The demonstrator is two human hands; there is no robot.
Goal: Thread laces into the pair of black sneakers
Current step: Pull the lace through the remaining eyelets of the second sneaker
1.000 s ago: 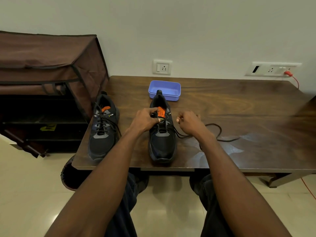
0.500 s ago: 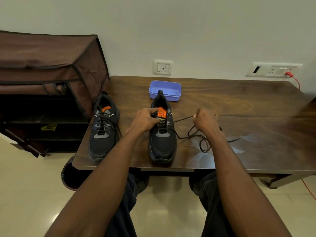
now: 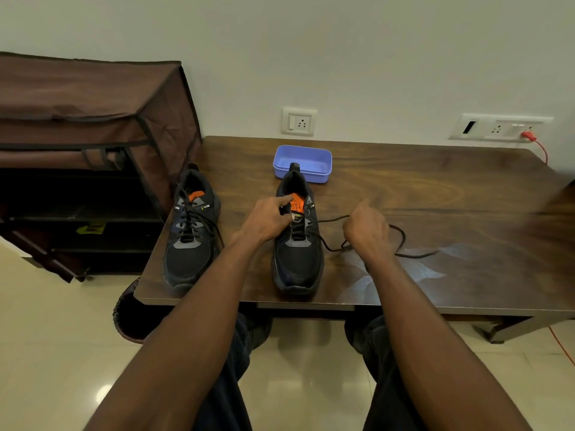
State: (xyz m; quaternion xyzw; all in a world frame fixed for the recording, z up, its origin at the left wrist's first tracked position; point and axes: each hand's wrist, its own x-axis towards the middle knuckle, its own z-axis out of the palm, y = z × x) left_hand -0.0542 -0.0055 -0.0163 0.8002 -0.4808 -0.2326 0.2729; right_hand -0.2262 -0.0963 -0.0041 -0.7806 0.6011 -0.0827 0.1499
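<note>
Pulling the lace (image 3: pixel 329 218) taut out to the right with my right hand (image 3: pixel 367 228), fingers curled round the cord. Exact pinch point is hidden behind the knuckles. The reason for the sideways pull, as I judge it: draw slack through an upper eyelet of the right sneaker (image 3: pixel 297 241).

My left hand (image 3: pixel 267 217) sits on that sneaker's throat by the orange tongue label. Fingers are bent and pressing or pinching at the top eyelet area, with the index stretched toward the label. I can't tell whether it grips the lace's other end or just the tongue. Probably it's there to pin the shoe so the pull doesn't drag it across the desk (image 3: pixel 435 194).

The sneaker stands mid-desk, toe toward me, heel touching or just in front of the blue tray (image 3: pixel 314 157) at the far edge. Spare lace loops on the desk right of my right hand, tail trailing further right. That's plenty of free cord, so lacing on this shoe is partway, not finished.

The left sneaker (image 3: pixel 191 231) stands near the desk's left edge, well apart from the other one, and looks fully laced with ends loose. It's parked out of the working zone.

A brown fabric shoe rack (image 3: pixel 93 119) stands left of the desk. Wall sockets (image 3: pixel 299 121) sit behind, red cable at far right.

Risk: the loose loop may snag under my wrist.
</note>
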